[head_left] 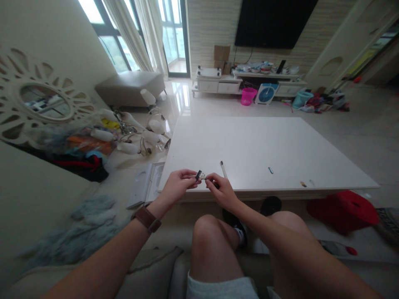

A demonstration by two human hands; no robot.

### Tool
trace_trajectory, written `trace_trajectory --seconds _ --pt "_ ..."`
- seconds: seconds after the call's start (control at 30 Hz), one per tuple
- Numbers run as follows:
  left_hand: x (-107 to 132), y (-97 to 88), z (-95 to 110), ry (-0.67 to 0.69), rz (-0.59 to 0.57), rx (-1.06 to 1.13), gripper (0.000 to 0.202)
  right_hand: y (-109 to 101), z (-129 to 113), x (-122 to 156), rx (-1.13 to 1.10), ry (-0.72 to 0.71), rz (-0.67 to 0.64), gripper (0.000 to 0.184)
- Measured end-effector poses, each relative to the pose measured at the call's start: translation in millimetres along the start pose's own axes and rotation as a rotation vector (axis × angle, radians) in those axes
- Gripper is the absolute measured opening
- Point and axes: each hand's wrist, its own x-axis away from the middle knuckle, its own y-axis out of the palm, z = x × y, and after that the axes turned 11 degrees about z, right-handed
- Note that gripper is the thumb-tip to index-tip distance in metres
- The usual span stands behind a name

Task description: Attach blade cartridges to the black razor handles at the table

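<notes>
Small black-and-silver metal piece (200,175) is held in the air between both hands, just over the near edge of the wide white surface (264,141), toward its near-left corner. The left hand (179,185) pinches its dark end and the right hand (220,191) its shiny end, fingers (209,179) closed narrow on it. What the piece is cannot be told at this size. The step in hand looks like working the two ends against each other. Anything further seems to call for a steady, close pinch from both sides, since the piece is tiny. A white slim stick (223,169) lies just beyond the right hand, and a small dark cylinder (270,170) lies well apart near the near edge.
</notes>
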Motion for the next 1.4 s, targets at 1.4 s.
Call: trace_trajectory --seconds 1.4 --pt "8.5 2.9 3.6 0.047 -0.217 -0.119 0.035 19.5 19.1 -3.5 -0.730 0.464 0.146 0.021"
